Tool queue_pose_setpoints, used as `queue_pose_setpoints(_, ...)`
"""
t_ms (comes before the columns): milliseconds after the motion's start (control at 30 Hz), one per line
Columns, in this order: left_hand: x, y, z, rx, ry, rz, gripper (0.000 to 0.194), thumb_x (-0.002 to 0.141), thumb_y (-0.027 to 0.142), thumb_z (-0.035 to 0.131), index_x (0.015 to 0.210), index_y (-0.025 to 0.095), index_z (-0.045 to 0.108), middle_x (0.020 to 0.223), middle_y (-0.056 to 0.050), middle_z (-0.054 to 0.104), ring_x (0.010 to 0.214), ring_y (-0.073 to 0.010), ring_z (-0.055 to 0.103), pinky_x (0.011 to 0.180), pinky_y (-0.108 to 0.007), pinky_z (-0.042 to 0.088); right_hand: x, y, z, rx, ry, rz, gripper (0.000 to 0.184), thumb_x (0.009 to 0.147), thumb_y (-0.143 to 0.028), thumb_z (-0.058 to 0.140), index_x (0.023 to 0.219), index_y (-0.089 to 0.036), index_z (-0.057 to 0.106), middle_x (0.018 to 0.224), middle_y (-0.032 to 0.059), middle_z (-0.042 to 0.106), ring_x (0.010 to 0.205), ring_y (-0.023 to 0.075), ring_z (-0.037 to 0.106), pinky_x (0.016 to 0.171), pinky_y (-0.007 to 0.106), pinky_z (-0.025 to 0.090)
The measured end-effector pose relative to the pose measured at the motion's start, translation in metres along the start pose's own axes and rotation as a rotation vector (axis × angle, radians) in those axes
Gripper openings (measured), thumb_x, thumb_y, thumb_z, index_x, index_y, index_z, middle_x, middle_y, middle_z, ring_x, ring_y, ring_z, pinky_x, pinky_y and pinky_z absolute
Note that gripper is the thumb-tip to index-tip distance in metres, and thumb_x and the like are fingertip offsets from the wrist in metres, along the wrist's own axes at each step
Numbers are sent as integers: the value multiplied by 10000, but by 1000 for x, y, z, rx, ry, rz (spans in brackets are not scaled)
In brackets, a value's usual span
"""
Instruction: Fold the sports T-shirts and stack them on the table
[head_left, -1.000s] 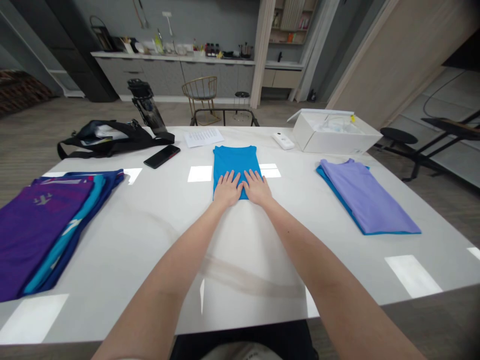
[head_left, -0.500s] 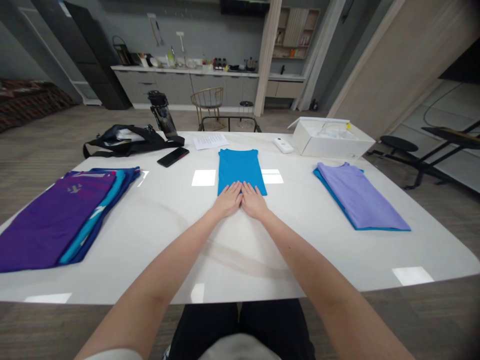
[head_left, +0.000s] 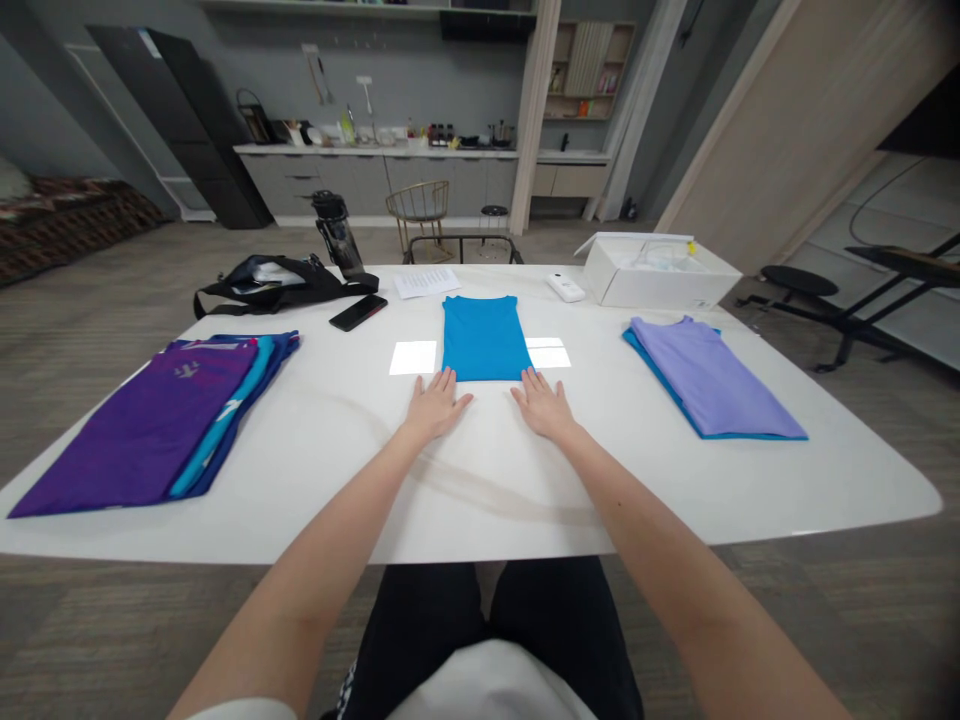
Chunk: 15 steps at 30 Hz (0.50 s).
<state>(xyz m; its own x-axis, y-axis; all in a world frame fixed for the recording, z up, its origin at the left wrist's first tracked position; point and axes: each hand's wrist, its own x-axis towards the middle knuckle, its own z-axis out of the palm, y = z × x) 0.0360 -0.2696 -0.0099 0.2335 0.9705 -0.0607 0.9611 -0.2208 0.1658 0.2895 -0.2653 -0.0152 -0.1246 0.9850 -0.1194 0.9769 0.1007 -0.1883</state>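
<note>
A folded blue shirt [head_left: 486,338] lies flat in the middle of the white table [head_left: 480,460]. My left hand [head_left: 435,405] rests palm down at its near left corner, fingers spread and fingertips at the cloth's edge. At the near right corner, my right hand [head_left: 545,402] lies flat in the same way, fingers stretched out. Neither hand grips anything. Off to the right is a folded lavender shirt [head_left: 709,375] on top of a blue one. To the left lies a stack of folded garments with a purple shirt [head_left: 142,430] uppermost.
Along the far side are a black bag [head_left: 277,285], a dark bottle [head_left: 337,235], a phone [head_left: 358,312], a printed paper sheet [head_left: 426,283], a small white device [head_left: 565,288] and an open white box [head_left: 652,275]. A chair [head_left: 461,240] stands behind the table.
My hands have moved apart from the middle of the shirt's near edge to its two near corners. The head view has shifted slightly.
</note>
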Motion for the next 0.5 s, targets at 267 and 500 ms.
queue_pose_setpoints(267,-12,-22,-17,82,175,-33,494,1044,310,352,1509,220,492,1505,-127,574,1381,-272,525,1148,-458,399,-9,10,-17,13,195,71,521,1078,-379,285,1510,-184,502,1552,178,512,1413,302,465,1171,563,288)
queue_pose_setpoints(500,14,-15,-28,253,162,77,415,1012,158,324,1231,205,674,1229,-154,671,1142,-305,609,888,-433,477,7,12,-24,-94,261,39,440,1048,-247,343,1397,-272,611,1325,159,618,1164,300,578,938,442,430)
